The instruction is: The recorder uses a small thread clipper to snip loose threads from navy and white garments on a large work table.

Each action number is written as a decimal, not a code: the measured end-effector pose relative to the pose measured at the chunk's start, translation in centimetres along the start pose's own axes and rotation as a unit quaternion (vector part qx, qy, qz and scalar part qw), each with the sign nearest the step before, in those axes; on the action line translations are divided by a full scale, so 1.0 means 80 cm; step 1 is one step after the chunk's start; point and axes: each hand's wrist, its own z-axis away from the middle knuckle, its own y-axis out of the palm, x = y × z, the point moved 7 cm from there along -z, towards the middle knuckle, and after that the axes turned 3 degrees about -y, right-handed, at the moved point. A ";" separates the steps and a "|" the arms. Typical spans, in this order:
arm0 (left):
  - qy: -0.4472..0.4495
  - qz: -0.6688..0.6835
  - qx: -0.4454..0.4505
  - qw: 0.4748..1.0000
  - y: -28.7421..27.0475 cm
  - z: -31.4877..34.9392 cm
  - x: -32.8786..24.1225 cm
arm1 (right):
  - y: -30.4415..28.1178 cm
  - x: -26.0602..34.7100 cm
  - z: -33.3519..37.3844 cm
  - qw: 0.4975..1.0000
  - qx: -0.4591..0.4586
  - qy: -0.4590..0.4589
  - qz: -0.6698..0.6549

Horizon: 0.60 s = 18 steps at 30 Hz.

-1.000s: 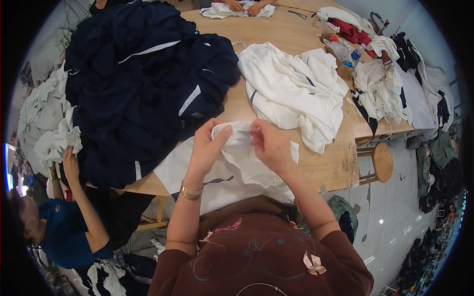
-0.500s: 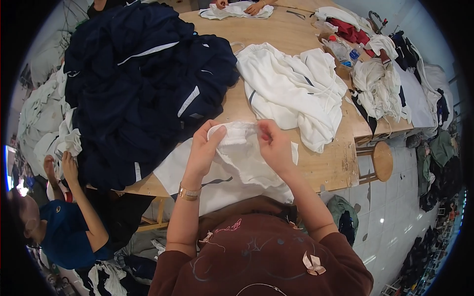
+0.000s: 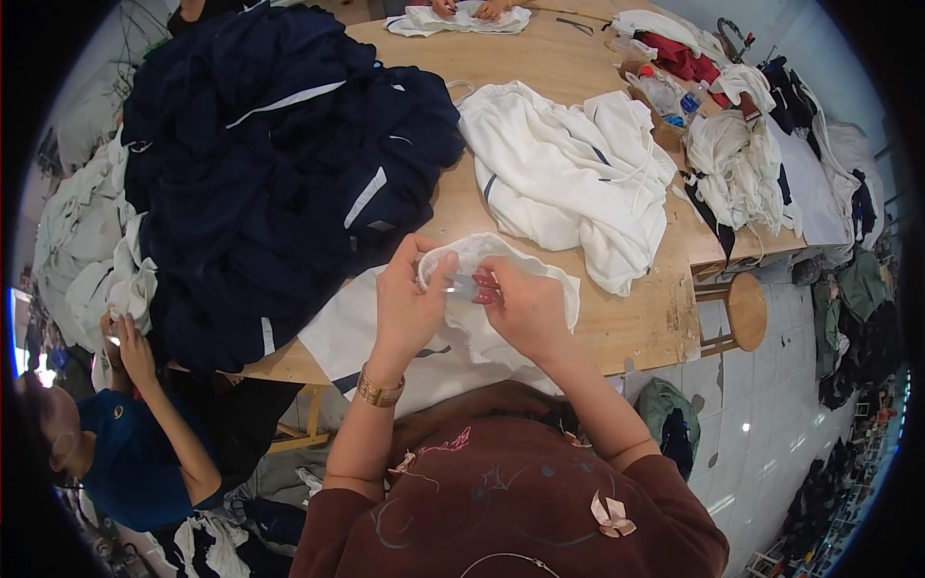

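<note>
My left hand [image 3: 409, 299] is closed on the gathered edge of a white garment [image 3: 525, 255], thumb on top. In my right hand [image 3: 525, 308], the fingers close round a small shiny metal tool [image 3: 462, 286] that looks like thread snips. Most of it is hidden by the fingers. Its bright end reaches toward my left thumb, close to the cloth. The rest of the garment, white with a dark stripe, hangs below my hands and lies over the near table edge.
A big heap of navy garments [image 3: 279, 164] covers the table's left side. White garments [image 3: 568, 183] lie beyond my hands. At the right are more clothes [image 3: 732, 164] and a wooden stool [image 3: 747, 316]. A co-worker in blue [image 3: 140, 453] handles light cloth at the left; another person's hands [image 3: 491, 10] work at the far edge.
My right hand has moved left and closer to my left hand, and the shiny metal tool now shows at its fingertips. The garment's gathered edge is bunched more at my left hand.
</note>
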 end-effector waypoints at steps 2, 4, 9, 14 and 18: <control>-0.003 0.021 0.011 1.000 0.000 -0.001 0.006 | 0.002 -0.004 0.000 1.000 0.005 0.006 0.007; -0.006 0.041 0.019 0.999 0.001 -0.003 0.012 | -0.003 -0.024 0.000 0.976 -0.093 0.082 -0.181; -0.049 0.178 0.051 0.981 0.005 -0.004 0.026 | 0.019 -0.066 0.019 0.886 -0.079 0.250 -0.381; -0.050 0.177 0.065 0.981 0.005 -0.004 0.027 | 0.020 -0.062 0.021 0.850 -0.052 0.268 -0.451; -0.081 0.221 0.074 0.969 0.006 -0.003 0.030 | 0.006 -0.046 0.009 0.896 -0.046 0.186 -0.401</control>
